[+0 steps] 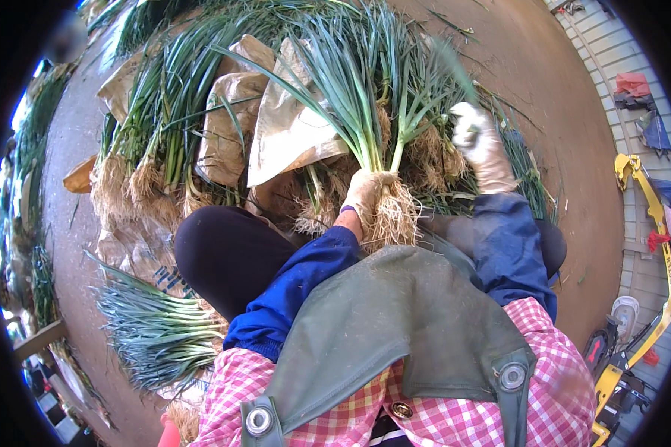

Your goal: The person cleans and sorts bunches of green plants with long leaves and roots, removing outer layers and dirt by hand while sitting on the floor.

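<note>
My left hand [361, 192], in a pale glove, is closed round the lower stems of a small bunch of leeks [370, 141]. Their green leaves fan out away from me, and the pale roots [395, 216] hang toward my lap. Off to the right is my gloved right hand [481, 145], raised and slightly smeared by motion. Its fingers are curled on a green leaf [453, 71], blurred where it sticks out beyond the hand. More rooty leeks [432, 160] lie just beyond the bunch, between my hands.
A heap of untrimmed leeks [171, 112] with sacks [294, 138] lies ahead and to the left. By my left knee rests a neat pile of leeks [156, 324]. A yellow metal frame [663, 246] stands at the far right, near a ribbed wall [596, 45].
</note>
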A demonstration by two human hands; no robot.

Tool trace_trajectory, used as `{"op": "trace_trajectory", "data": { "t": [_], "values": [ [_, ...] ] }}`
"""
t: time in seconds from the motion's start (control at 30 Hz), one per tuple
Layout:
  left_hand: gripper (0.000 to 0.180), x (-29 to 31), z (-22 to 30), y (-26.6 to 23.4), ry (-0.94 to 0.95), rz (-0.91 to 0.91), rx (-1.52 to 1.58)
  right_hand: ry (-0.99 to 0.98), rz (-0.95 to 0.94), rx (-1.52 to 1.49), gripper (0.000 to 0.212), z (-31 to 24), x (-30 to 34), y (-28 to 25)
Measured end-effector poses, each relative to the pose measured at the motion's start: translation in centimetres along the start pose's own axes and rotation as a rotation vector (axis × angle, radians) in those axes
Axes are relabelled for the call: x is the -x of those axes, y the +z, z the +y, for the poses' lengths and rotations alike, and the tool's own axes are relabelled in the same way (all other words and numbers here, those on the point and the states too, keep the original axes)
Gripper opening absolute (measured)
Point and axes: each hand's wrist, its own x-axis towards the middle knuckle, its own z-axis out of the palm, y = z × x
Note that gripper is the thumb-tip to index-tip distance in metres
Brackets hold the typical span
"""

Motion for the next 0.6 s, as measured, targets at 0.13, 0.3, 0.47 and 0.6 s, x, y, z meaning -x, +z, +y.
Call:
{"op": "trace_trajectory", "data": {
  "t": [0.13,0.3,0.47,0.6],
  "values": [
    [0.011,-0.8,-0.6,2.8,-0.006,-0.14,0.118,-0.394,0.201,-0.049,0.027,-10.0,5.0,-13.3],
    [0.011,1.4,0.2,2.3,-0.094,-0.287,0.236,0.179,0.172,-0.106,0.077,-0.9,4.4,-10.9],
    [0.018,4.8,1.4,2.2,-0.106,-0.42,0.089,0.481,0.103,-0.009,0.085,7.6,1.3,-0.6],
    [0.027,7.4,1.3,2.5,0.058,-0.511,-0.064,0.555,-0.371,-0.192,0.093,9.2,2.5,4.3]
  ]
}}
